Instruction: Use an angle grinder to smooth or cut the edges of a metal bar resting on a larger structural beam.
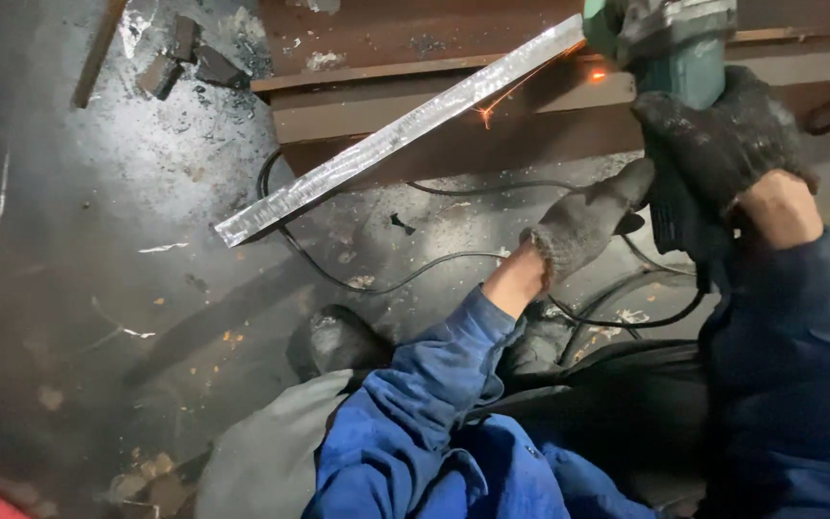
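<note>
Both gloved hands, left hand [588, 219] and right hand [722, 144], clamp green angle grinder [670, 48] steady against sparking flat steel bar [386, 144] propped on brown beam [415, 34].

packages: none in view | labels: none | signs: none | screens: none

A metalworking workshop: a green angle grinder [670, 43] throws sparks off a bright steel bar [391, 139] propped on rusty steel beams [434, 106], over a grimy floor [98, 192] with black cables [367, 279] and debris.
</note>
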